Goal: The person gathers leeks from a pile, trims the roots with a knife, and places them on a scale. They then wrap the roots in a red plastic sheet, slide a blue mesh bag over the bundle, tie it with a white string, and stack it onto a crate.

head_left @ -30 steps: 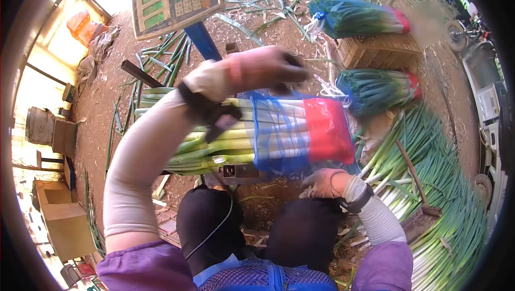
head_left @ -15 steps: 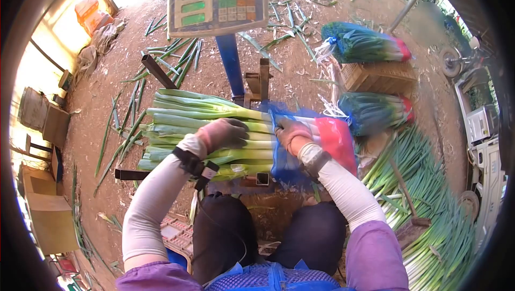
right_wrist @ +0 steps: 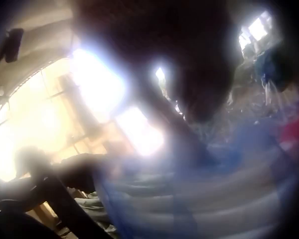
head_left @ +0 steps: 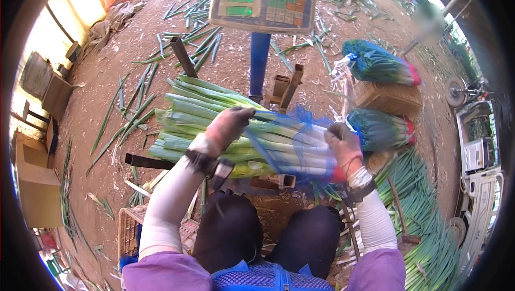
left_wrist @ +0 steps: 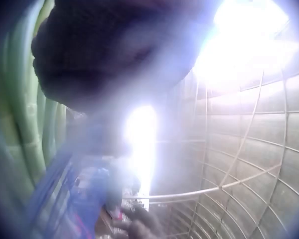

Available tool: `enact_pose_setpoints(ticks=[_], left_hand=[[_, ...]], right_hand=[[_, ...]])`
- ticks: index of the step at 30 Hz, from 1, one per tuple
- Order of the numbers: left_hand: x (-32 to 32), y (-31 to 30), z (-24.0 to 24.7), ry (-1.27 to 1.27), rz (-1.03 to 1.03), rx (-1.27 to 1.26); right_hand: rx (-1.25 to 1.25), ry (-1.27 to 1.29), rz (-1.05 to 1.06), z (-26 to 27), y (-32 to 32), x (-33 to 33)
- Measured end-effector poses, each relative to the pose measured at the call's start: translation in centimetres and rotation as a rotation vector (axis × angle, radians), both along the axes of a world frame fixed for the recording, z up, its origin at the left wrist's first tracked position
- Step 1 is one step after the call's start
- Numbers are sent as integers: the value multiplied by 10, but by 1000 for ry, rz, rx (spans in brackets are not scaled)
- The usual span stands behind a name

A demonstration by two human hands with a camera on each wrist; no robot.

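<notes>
A bunch of leeks [head_left: 198, 109] lies sideways on a metal stand, green leaves left, white stalks right. A blue mesh bag [head_left: 300, 146] covers the white part, and a bit of its red end [head_left: 338, 174] shows. My left hand [head_left: 228, 129], gloved, pinches the bag's stretched edge above the leeks. At the bag's right part, my right hand [head_left: 346, 146] grips the mesh with curled fingers. The left wrist view has the dark glove [left_wrist: 114, 55] above blue mesh [left_wrist: 84, 199]; the right wrist view has a dark, blurred hand [right_wrist: 189, 55] over mesh-covered stalks [right_wrist: 229, 199].
A scale display [head_left: 263, 4] stands on a blue post [head_left: 259, 65] behind the leeks. Two bagged bunches lie at the right, one on a crate [head_left: 389, 97]. Loose leeks [head_left: 429, 221] are heaped at the lower right. Metal prongs [head_left: 147, 161] stick out at the left.
My left hand came down from above the bunch to the mesh edge. My right hand rose from beside my knee onto the bag, then moved right. The mesh now reaches further left.
</notes>
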State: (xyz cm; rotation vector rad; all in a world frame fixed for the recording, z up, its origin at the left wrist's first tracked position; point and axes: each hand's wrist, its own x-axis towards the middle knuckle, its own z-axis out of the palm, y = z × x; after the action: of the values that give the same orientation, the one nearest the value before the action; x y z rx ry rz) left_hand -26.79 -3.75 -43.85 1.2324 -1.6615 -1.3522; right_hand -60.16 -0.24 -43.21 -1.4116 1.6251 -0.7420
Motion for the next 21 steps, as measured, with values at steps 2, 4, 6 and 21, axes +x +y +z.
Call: enact_pose_setpoints(ticks=[2, 4, 6, 21], left_hand=[[6, 25, 17, 257, 174, 566], [-3, 42, 36, 326, 187, 568], [-8, 44, 34, 387, 203, 537], [162, 178, -282, -728, -818, -701]], right_hand=[[-182, 31, 232, 41, 10, 46], [-197, 209, 463, 43, 8, 89], [-151, 297, 606, 40, -2, 123], [302, -185, 331, -47, -38, 131]])
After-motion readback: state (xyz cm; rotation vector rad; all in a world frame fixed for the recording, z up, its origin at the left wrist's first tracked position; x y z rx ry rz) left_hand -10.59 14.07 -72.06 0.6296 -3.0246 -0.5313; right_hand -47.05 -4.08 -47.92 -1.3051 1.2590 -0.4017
